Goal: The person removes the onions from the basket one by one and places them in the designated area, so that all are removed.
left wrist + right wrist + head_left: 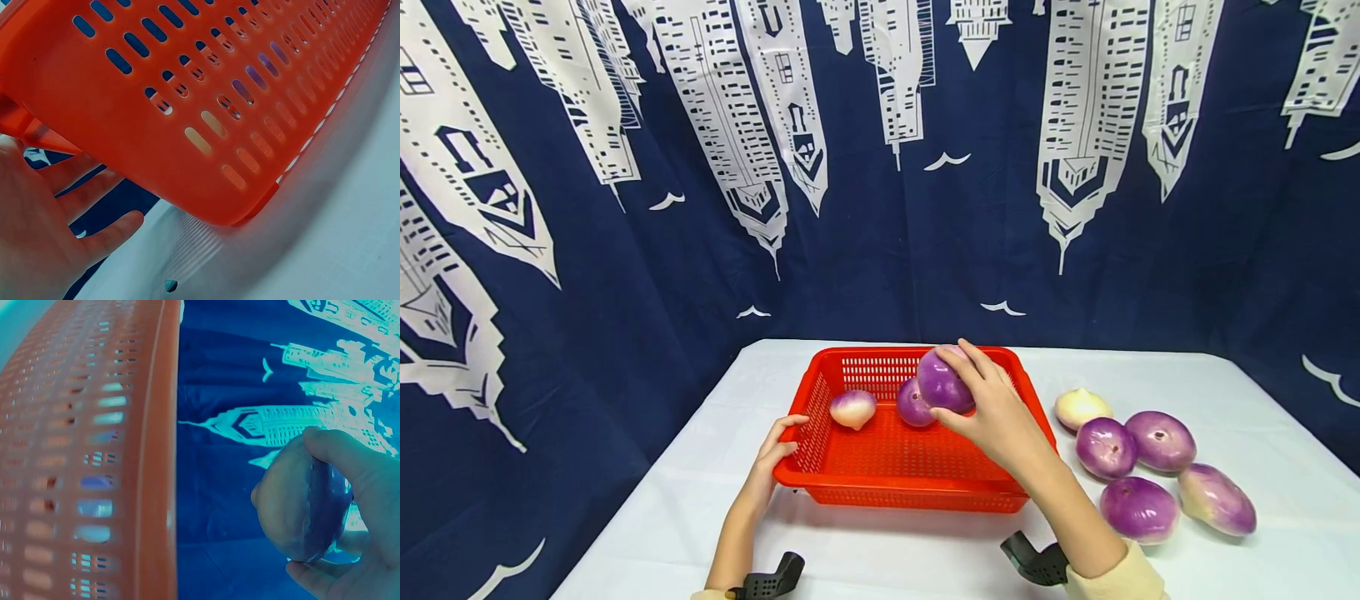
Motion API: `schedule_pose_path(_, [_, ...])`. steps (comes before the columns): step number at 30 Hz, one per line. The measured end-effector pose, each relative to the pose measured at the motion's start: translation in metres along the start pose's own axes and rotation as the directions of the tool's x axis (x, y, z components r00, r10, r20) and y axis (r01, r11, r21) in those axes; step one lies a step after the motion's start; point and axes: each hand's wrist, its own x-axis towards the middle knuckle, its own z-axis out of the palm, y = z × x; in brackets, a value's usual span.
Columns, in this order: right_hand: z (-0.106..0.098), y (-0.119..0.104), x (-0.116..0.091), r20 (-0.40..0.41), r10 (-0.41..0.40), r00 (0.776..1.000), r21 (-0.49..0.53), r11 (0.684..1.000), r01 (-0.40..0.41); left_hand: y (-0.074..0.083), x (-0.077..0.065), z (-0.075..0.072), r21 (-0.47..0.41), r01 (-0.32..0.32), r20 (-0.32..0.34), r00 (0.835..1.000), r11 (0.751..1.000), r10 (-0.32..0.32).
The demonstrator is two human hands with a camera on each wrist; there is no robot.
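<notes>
My right hand [992, 412] holds a purple-and-white turnip [943, 382] above the red basket [917, 485], thumb on one side and fingers round the other. In the right wrist view the turnip's pale pointed end [275, 494] faces away from the palm. My left hand [769, 454] grips the basket's left rim near its front corner; in the left wrist view some fingers [87, 187] pass behind the rim. Inside the basket, a white turnip with a purple top [853, 409] lies at the left. Another purple turnip [914, 405] sits near the middle, partly hidden by the held one.
Right of the basket, several turnips lie grouped on the white tablecloth [655, 500], among them a pale one [1082, 408] at the back and a long purple-white one [1217, 500] at the right. A dark blue curtain [895, 250] with printed white buildings hangs behind.
</notes>
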Motion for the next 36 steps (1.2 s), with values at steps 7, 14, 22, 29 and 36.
schedule_pose_path(7, [-0.019, 0.014, -0.008, -0.068, 0.014, 0.998, -0.035, 0.999, -0.016, -0.001, 0.0, 0.0, 0.006, -0.002, 0.0, 1.0, 1.0, 0.002])
schedule_pose_path(14, [-0.041, 0.03, -0.021, -0.13, 0.043, 0.991, -0.057, 0.997, -0.051, -0.001, 0.0, 0.0, 0.001, 0.0, 0.001, 1.0, 1.0, 0.0])
schedule_pose_path(22, [-0.066, 0.055, -0.036, -0.161, 0.139, 0.977, -0.084, 0.984, -0.154, 0.0, -0.001, 0.0, -0.009, -0.008, 0.007, 1.0, 1.0, 0.008])
schedule_pose_path(29, [-0.086, 0.086, -0.047, -0.166, 0.25, 0.954, -0.1, 0.958, -0.268, -0.001, 0.0, -0.001, 0.006, -0.014, 0.005, 1.0, 1.0, 0.014])
schedule_pose_path(36, [-0.097, 0.124, -0.059, -0.183, 0.334, 0.925, -0.088, 0.931, -0.354, -0.002, 0.0, 0.0, 0.005, -0.013, 0.005, 1.0, 1.0, 0.013])
